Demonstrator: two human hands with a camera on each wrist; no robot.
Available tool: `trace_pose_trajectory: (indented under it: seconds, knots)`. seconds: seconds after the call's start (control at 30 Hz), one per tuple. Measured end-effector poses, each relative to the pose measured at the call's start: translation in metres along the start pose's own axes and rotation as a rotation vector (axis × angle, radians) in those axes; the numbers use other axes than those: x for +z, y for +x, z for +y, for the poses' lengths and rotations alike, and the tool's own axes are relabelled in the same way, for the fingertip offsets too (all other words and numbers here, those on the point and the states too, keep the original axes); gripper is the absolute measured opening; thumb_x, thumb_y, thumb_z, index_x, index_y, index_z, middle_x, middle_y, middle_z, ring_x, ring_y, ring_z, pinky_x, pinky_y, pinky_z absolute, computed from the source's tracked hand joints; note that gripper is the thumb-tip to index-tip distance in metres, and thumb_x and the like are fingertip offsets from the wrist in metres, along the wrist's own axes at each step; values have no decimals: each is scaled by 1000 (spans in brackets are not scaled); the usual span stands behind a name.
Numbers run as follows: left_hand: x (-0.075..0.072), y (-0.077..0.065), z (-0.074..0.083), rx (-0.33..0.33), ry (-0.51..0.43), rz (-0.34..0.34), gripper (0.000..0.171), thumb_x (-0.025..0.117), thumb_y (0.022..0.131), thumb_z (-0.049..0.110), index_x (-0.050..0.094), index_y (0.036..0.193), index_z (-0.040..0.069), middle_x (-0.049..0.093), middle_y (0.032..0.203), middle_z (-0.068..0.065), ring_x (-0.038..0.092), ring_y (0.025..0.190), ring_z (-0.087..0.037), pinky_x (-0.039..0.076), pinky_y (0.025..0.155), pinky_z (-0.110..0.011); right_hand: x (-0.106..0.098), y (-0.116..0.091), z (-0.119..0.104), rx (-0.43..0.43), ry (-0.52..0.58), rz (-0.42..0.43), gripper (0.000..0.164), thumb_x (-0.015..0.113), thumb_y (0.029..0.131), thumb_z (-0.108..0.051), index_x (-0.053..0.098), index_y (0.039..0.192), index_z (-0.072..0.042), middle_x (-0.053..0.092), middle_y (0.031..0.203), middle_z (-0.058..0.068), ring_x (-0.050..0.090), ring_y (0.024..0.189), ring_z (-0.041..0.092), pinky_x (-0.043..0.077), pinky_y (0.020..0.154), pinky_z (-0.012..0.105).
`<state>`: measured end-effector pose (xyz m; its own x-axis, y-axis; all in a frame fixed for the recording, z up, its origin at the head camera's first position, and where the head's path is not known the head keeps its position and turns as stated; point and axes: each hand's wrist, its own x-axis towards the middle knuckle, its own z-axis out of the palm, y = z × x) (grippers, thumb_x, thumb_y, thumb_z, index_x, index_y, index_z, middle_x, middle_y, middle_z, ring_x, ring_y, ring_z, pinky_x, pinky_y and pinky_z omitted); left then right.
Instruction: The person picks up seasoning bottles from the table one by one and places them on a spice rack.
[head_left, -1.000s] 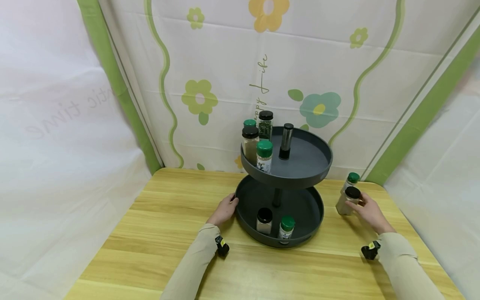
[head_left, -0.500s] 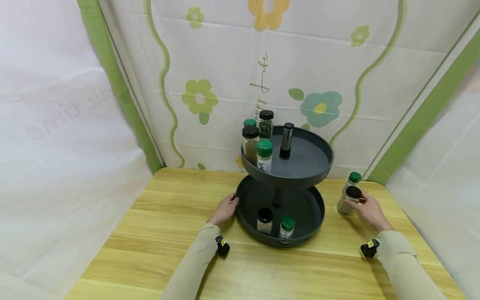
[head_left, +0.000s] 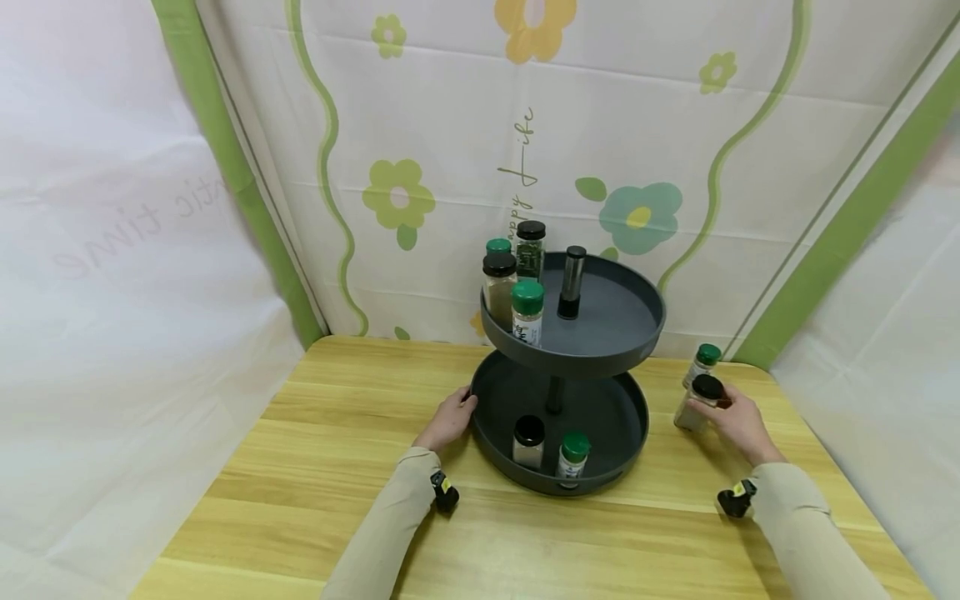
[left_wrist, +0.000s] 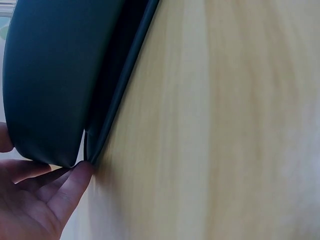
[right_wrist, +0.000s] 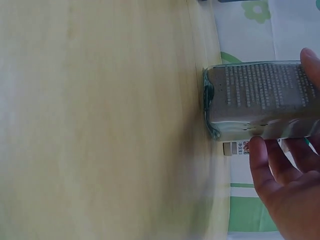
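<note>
My right hand (head_left: 742,425) grips a square glass spice jar (right_wrist: 260,100) with a black lid and grey-brown powder, thumb on one side and fingers on the other. Its base is right at the table top, right of a dark grey two-tier lazy Susan (head_left: 600,367). Just behind this jar stands a smaller green-lidded jar (head_left: 702,365), partly hidden. My left hand (head_left: 448,421) holds the lazy Susan's lower tray (left_wrist: 55,75) at its left rim. In the left wrist view the thumb is on the wall and the fingertips reach under the tray's edge.
Several jars, among them a green-lidded jar (head_left: 528,312), crowd the left of the upper tray (head_left: 622,321). Below, a black-lidded jar (head_left: 528,446) and another green-lidded jar (head_left: 573,458) stand near the front rim. A flowered curtain (head_left: 450,125) hangs behind the wooden table (head_left: 300,467).
</note>
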<state>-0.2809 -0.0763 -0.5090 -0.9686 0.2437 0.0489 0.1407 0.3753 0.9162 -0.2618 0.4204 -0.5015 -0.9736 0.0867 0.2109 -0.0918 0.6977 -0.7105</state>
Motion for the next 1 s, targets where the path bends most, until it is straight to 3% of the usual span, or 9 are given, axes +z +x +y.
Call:
trace_pose_trajectory:
  seconds: [0.17,0.47,0.77,1.0]
  knots:
    - [0,1,-1,-1,-7,1,46,35,104,22,34,144,-1,36,145,-21,31,134,-35,27,108,-49,0,-3,-1,-3,-13,20,57,65,87,-46,53,115,1,58,110,23,53,86,14,48,64,22]
    - [1,-1,1,-1,15,17,46,36,104,21,36,143,-3,38,144,-22,33,133,-35,29,107,-49,2,-9,-12,-25,-47,33,61,69,84,-46,54,116,4,59,110,26,53,100,34,46,73,34]
    - [4,-1,4,2,33,58,43,38,103,19,41,139,-5,44,139,-23,39,129,-36,32,105,-48,6,-15,-18,-52,-83,32,56,70,83,-46,57,109,1,62,107,23,53,97,32,44,72,33]
    - [6,1,4,-11,45,86,42,38,103,19,44,138,-4,46,137,-22,41,128,-36,34,104,-48,2,-19,-33,-73,-84,35,56,71,82,-45,58,110,1,61,109,26,54,102,40,47,77,46]
